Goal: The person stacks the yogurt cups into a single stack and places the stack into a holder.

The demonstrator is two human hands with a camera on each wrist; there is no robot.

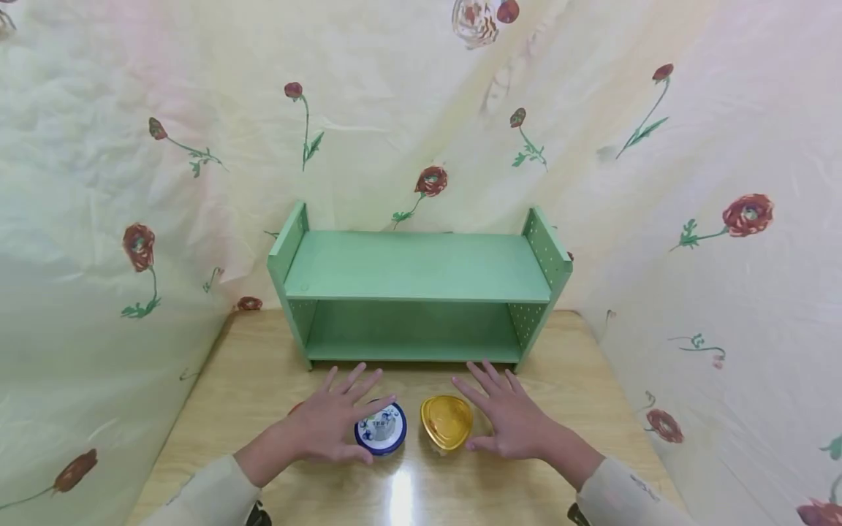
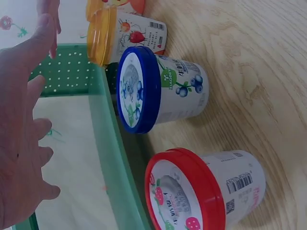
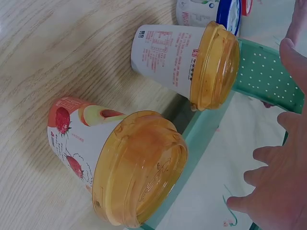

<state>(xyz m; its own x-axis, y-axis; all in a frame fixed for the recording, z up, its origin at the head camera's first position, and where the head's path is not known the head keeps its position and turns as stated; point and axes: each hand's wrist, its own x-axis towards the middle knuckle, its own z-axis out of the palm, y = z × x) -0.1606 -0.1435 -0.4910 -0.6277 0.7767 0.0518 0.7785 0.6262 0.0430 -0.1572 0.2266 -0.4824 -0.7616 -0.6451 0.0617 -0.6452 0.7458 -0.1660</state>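
My left hand (image 1: 329,424), fingers spread and straight, is held over the red-lidded cup (image 2: 192,191), which it mostly hides in the head view, and its fingers overlap the edge of the blue-lidded cup (image 1: 381,427). My right hand (image 1: 509,416), also spread, hovers right of a cup with an amber plastic lid (image 1: 447,421). A second amber-lidded cup (image 3: 139,167), printed with strawberries and apple, shows in the right wrist view and is hidden beneath the right hand in the head view. Neither hand holds anything. All the cups stand upright on the wooden table (image 1: 408,497).
Behind the cups stands a green two-tier shelf (image 1: 421,267) with perforated side panels, both tiers bare. Floral cloth (image 1: 381,109) hangs at the back and both sides. The row of cups sits close in front of the shelf's lower edge.
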